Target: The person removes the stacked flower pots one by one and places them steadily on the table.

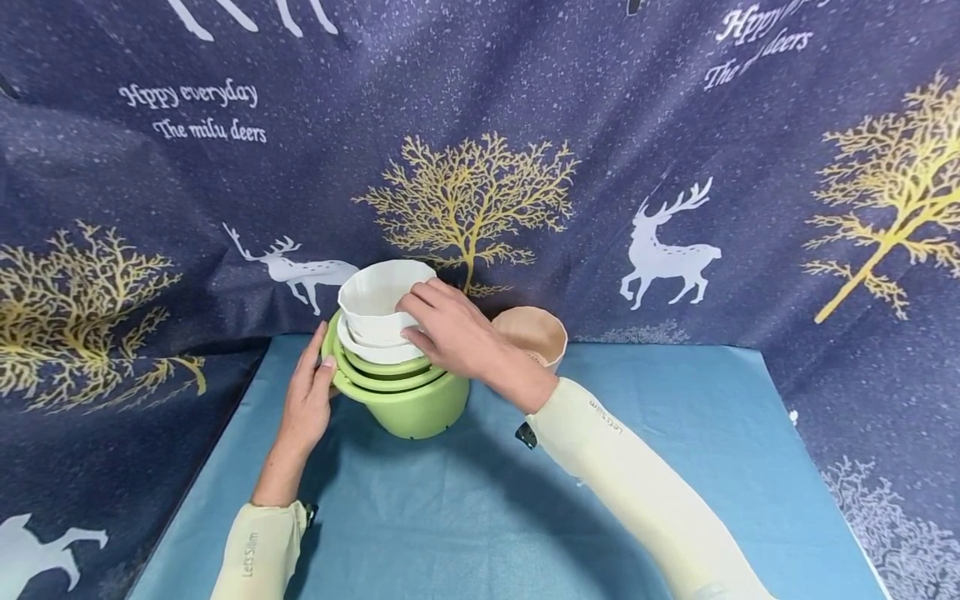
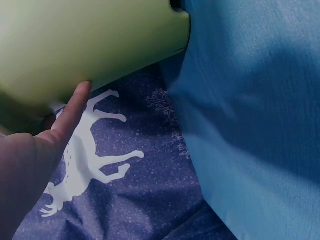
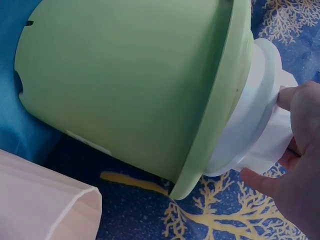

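Observation:
A stack of light green flowerpots [image 1: 420, 408] stands on the blue table, with white pots nested in its mouth. My left hand [image 1: 309, 390] holds the green rim at the left side; in the left wrist view one finger [image 2: 75, 107] lies along the green wall. My right hand [image 1: 453, 325] grips the rim of the topmost white flowerpot [image 1: 375, 292], which has a faceted edge. From the right wrist view, the white pot [image 3: 270, 142] protrudes from the green stack [image 3: 130, 85], with fingers and thumb on it. The lower parts of the nested pots are hidden.
A peach-coloured pot [image 1: 534, 327] stands behind my right forearm, close to the back edge. Dark blue cloth [image 1: 480, 108] printed with deer and trees hangs behind the blue-covered table [image 1: 420, 533]. Pale sleeves cover both forearms.

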The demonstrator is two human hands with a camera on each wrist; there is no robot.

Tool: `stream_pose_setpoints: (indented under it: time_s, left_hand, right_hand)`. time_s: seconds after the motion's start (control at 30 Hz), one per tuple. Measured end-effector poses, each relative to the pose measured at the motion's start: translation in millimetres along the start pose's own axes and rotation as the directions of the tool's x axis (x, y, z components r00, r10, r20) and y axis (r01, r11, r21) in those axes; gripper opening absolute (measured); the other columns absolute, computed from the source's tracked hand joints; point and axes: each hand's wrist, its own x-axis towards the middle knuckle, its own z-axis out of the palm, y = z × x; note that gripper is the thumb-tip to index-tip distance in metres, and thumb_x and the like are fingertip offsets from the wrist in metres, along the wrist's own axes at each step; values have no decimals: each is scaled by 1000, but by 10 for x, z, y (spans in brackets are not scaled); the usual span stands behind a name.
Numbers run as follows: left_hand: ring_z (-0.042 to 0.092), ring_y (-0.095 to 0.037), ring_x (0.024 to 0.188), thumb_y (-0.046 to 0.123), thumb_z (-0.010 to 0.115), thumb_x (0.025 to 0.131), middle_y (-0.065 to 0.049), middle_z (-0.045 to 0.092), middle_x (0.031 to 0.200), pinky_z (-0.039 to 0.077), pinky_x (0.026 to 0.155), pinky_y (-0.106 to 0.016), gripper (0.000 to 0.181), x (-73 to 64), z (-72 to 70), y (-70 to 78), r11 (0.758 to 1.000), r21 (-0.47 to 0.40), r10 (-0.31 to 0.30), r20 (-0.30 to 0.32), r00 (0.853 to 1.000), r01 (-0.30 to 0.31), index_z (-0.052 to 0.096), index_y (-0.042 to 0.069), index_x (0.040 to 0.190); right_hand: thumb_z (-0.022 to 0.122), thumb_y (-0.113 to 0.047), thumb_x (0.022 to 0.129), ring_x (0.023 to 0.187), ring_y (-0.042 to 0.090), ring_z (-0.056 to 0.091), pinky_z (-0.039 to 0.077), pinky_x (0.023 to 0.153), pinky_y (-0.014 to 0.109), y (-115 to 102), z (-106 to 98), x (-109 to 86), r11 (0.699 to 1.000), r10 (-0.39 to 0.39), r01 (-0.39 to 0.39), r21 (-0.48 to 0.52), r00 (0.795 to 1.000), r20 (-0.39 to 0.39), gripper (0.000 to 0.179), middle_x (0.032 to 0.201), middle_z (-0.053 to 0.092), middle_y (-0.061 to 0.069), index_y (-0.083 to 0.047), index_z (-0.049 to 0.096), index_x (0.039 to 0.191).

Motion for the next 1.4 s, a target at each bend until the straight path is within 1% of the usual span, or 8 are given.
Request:
stream_pose_setpoints:
  time_s: [0.13,0.33,0.5,0.67,0.83,1.0,1.13,1.4]
  left_hand:
    - [46,-34,138,27,35,118,-14,22,173,51,85,-8,56,-6,-6,15,1000,-7,-5,4,1000,5,20,26,172]
    - [46,-39,140,27,35,118,-16,21,173,50,84,-6,57,-4,-14,12,1000,-2,-1,8,1000,1,19,23,172]
    - [44,-40,141,29,35,118,-16,21,173,50,85,-7,57,-6,-11,1,1000,6,-7,4,1000,7,19,23,172]
    - [44,-40,143,32,34,118,-15,21,174,49,85,-6,56,4,-13,-3,1000,28,-8,2,1000,8,19,27,172]
    - [44,-39,142,31,35,118,-14,21,174,49,85,-6,56,-1,-9,5,1000,17,-13,-1,1000,13,20,27,172]
    - [44,-39,142,28,36,118,-15,21,173,49,84,-6,56,-11,-6,33,1000,-4,-12,4,1000,12,20,27,171]
    - [43,-41,143,25,35,118,-17,20,173,49,83,-5,56,2,-8,32,1000,-2,-3,9,1000,3,19,24,172]
    - [44,-40,143,26,35,118,-16,19,174,49,84,-5,57,-3,-5,37,1000,-8,-8,15,1000,8,18,23,172]
  right_hand:
    - [70,-15,103,101,26,55,47,93,38,-15,1,6,1000,-2,2,-3,1000,-5,14,109,64,6,-6,67,114]
    - [70,-15,103,101,26,54,47,93,38,-18,7,7,1000,0,0,-1,1000,-8,14,109,64,7,-6,66,114]
    - [71,-15,103,102,26,54,47,94,38,-24,9,4,1000,1,-1,-3,1000,-11,15,110,64,7,-6,66,114]
    - [69,-17,104,102,25,54,47,94,38,-24,9,4,1000,-4,3,-19,1000,-17,15,109,64,7,-6,66,114]
    - [68,-17,105,101,25,54,48,93,38,-18,16,10,999,-10,10,-33,1000,-16,14,109,64,6,-7,66,114]
    - [69,-16,104,100,25,54,47,92,38,-23,1,11,999,-23,22,-31,999,-34,13,108,64,7,-7,67,114]
    - [68,-15,104,99,26,53,46,92,38,-18,-1,16,999,-35,33,-35,998,-51,13,108,64,7,-7,67,113]
    - [68,-15,104,99,26,53,46,92,39,-14,-4,25,999,-44,42,-27,996,-81,12,109,64,7,-7,67,113]
